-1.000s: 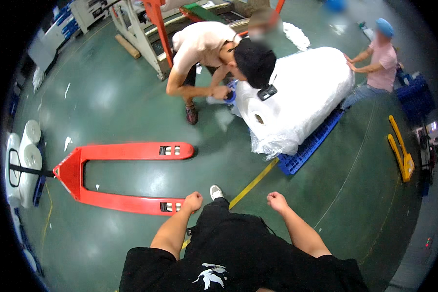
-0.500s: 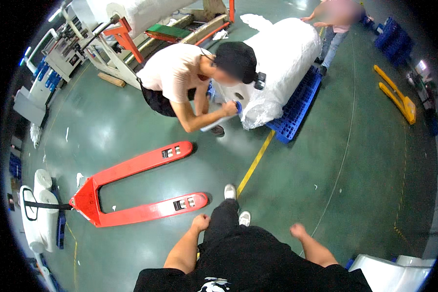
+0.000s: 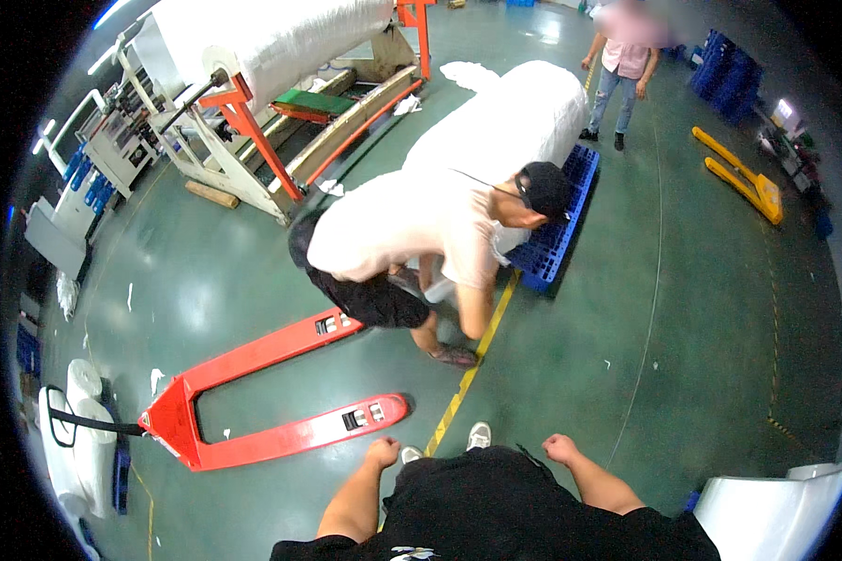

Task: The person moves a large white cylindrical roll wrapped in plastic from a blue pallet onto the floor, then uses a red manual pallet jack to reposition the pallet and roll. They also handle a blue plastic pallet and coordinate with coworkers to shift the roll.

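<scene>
My left hand hangs by my left side, its fingers curled closed with nothing showing in them. It is nearest to the fork tip of a red pallet jack lying on the floor at left. On my other side, my right hand is also loosely closed and touches nothing. In front of me a co-worker in a pale shirt and dark cap bends over the near end of a large white wrapped roll. This roll rests on a blue plastic pallet. The co-worker's body hides their hands' grip.
A machine frame with orange posts carries another white roll at far left. Another person stands beyond the pallet. A yellow pallet jack sits at right. White rolls are at lower right, and a yellow line crosses the green floor.
The co-worker has moved nearer and to the right, now covering the roll's near end. The person at the back stands further from the roll. My right hand has shifted slightly left.
</scene>
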`<move>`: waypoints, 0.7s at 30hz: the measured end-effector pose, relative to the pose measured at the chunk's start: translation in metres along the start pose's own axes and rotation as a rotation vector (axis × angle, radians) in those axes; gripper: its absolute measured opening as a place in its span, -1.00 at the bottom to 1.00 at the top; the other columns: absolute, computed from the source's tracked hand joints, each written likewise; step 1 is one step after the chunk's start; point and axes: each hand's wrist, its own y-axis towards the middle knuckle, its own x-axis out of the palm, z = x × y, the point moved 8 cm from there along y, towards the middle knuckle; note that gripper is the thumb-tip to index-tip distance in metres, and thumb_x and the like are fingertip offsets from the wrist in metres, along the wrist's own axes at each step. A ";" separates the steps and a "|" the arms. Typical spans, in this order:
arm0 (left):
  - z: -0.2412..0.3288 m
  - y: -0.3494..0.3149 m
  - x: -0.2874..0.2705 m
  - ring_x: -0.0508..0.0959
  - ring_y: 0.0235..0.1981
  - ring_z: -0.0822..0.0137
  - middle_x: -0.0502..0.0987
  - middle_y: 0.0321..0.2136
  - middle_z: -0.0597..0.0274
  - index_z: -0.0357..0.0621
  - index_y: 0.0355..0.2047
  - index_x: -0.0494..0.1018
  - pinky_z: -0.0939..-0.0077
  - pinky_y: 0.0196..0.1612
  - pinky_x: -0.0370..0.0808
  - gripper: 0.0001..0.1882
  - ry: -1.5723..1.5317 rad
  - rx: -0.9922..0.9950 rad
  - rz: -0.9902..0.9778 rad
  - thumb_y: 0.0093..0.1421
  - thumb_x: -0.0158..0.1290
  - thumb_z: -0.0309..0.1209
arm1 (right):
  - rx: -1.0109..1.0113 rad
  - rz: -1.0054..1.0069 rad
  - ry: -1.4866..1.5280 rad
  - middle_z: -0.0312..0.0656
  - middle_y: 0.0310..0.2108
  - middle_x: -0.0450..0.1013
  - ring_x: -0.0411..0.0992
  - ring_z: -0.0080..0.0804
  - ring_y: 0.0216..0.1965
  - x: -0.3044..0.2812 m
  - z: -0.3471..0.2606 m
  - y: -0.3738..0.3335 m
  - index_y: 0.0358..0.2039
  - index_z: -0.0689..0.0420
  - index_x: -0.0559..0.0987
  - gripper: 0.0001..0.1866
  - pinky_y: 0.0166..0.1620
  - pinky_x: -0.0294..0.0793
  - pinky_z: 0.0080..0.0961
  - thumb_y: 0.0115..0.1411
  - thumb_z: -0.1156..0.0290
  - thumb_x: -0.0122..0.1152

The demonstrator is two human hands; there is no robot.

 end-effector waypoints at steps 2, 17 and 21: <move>0.028 -0.003 -0.011 0.44 -0.12 0.06 0.48 -0.24 -0.07 -0.15 -0.27 0.46 0.29 -0.03 0.33 -0.61 -0.002 0.080 0.006 0.06 -0.10 -0.12 | -0.042 0.024 -0.029 -0.14 -0.52 0.49 0.46 -0.37 -0.48 0.002 -0.026 0.012 -0.45 0.16 0.54 -0.76 -0.36 0.41 -0.43 -0.02 0.26 0.06; -0.146 -0.025 -0.007 0.44 -0.13 0.03 0.46 -0.22 -0.11 -0.18 -0.27 0.47 0.31 -0.05 0.36 -0.60 0.163 -0.053 -0.240 0.01 -0.12 -0.17 | -0.117 -0.088 -0.171 -0.13 -0.37 0.50 0.46 -0.24 -0.30 0.094 -0.141 -0.041 -0.37 0.08 0.56 -0.72 -0.22 0.41 -0.37 -0.04 0.18 0.11; -0.188 -0.028 -0.024 0.45 -0.13 0.05 0.47 -0.21 -0.06 -0.18 -0.25 0.46 0.32 -0.05 0.36 -0.60 0.148 -0.106 -0.198 0.00 -0.11 -0.17 | -0.097 -0.068 -0.159 -0.13 -0.37 0.50 0.46 -0.24 -0.31 0.103 -0.135 -0.057 -0.38 0.08 0.56 -0.72 -0.22 0.41 -0.37 -0.03 0.17 0.11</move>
